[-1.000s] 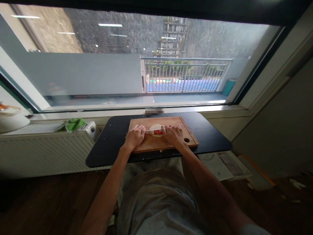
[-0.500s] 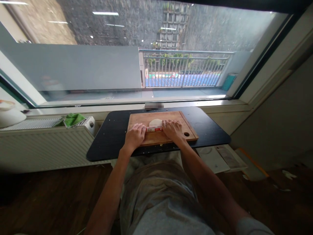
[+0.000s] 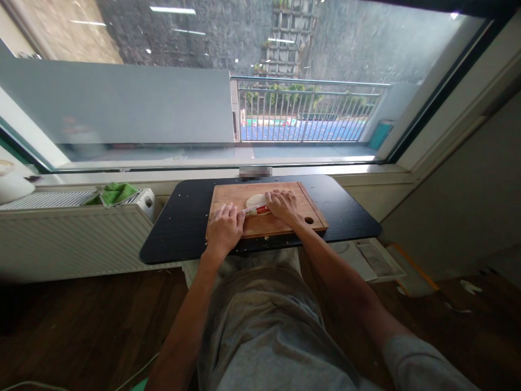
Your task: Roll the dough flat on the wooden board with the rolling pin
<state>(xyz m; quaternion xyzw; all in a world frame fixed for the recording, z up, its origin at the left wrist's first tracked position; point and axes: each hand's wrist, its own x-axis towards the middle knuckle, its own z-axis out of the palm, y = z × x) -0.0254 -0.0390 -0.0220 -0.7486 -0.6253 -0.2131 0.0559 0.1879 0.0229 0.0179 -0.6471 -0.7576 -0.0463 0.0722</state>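
Observation:
A wooden cutting board [image 3: 277,231] lies on a small black table [image 3: 345,217]. On it is a flat, round, pale piece of dough [image 3: 255,200]. A thin red-and-white printed tube [image 3: 257,209] rests over the dough's near edge, slanted with its right end farther from me. My left hand [image 3: 226,227] is closed over the tube's left end. My right hand [image 3: 283,206] is closed over the right end, its fingers beside the dough. Both tube ends are hidden under my hands.
A window [image 3: 163,108] rises behind the table. To the left, a green cloth [image 3: 116,194] lies on a white radiator [image 3: 81,239]. Small crumbs dot the tabletop. A blurred-out object [image 3: 255,172] sits at the table's far edge, and a wall stands at the right.
The tube has turned from nearly level to slanted. My right hand has shifted slightly away from me and my left hand slightly nearer. The camera view has moved a little.

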